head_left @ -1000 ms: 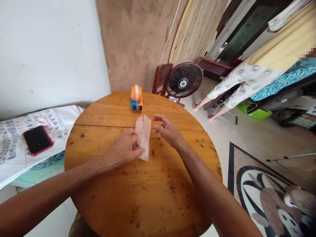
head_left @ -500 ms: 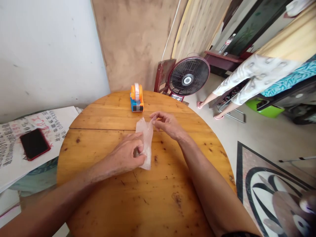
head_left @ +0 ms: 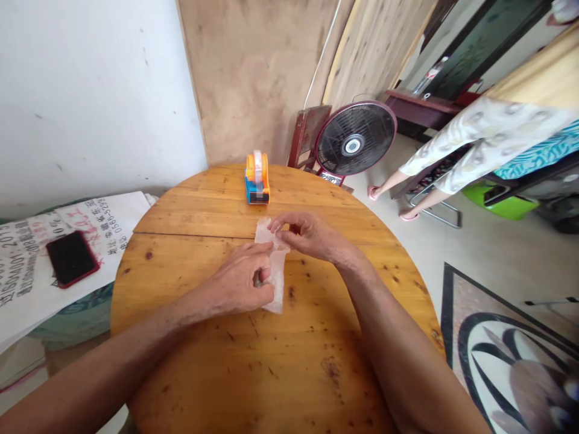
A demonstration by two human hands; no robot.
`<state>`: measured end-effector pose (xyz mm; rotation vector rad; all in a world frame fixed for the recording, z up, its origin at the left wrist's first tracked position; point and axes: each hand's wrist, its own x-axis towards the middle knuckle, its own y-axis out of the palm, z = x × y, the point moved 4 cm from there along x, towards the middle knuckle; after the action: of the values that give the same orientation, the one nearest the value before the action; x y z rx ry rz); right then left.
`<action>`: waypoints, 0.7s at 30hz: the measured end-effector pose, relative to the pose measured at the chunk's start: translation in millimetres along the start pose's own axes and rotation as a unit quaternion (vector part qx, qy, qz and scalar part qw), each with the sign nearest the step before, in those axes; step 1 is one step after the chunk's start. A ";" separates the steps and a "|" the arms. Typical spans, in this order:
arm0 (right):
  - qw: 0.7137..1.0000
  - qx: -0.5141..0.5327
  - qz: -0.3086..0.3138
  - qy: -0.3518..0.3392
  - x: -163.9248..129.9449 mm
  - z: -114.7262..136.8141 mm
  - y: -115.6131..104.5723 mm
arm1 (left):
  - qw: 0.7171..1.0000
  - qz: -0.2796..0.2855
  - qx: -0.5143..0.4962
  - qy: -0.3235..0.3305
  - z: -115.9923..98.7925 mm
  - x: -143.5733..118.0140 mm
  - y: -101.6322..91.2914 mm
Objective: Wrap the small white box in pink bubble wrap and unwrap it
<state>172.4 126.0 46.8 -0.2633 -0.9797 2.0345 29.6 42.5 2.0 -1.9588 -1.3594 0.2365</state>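
Note:
A thin, whitish translucent plastic bag (head_left: 278,274), folded into a narrow strip, lies on the round wooden table (head_left: 298,367). My left hand (head_left: 239,280) presses on its left side, with thumb and curled fingers closed on the film. At the far end, my right hand (head_left: 312,236) bends over the bag and pinches its upper right edge between thumb and fingertips. Part of the bag is hidden beneath my left fingers. Beyond both hands, apart from them, stands an orange and blue tape dispenser (head_left: 257,178) with a roll of clear tape.
To the left, a phone (head_left: 72,259) rests on printed white paper (head_left: 111,217). Behind the table's right far edge stand a fan (head_left: 355,141) and a wooden chair (head_left: 307,135). A person in patterned trousers (head_left: 470,132) stands at the right. A white wall (head_left: 99,90) borders the left.
My right hand has moved over the bag's far end, folding its upper edge inward and toward me. My left hand keeps its hold. The whole view has shifted slightly.

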 end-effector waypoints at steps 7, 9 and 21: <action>0.984 -0.176 0.005 0.021 1.4 -6.7 1.7 | 1.000 0.006 0.014 -0.002 0.3 -0.6 0.2; 0.987 -0.160 0.007 0.030 2.8 -15.0 2.4 | 1.000 0.001 0.022 0.003 -0.5 0.0 -0.4; 0.996 -0.084 -0.023 0.031 5.5 -33.9 5.8 | 0.999 0.036 0.010 -0.019 -6.9 3.4 -2.6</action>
<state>182.5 146.7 20.7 -0.3875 -1.1104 1.8924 32.7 42.7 9.5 -1.9989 -1.3057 0.3211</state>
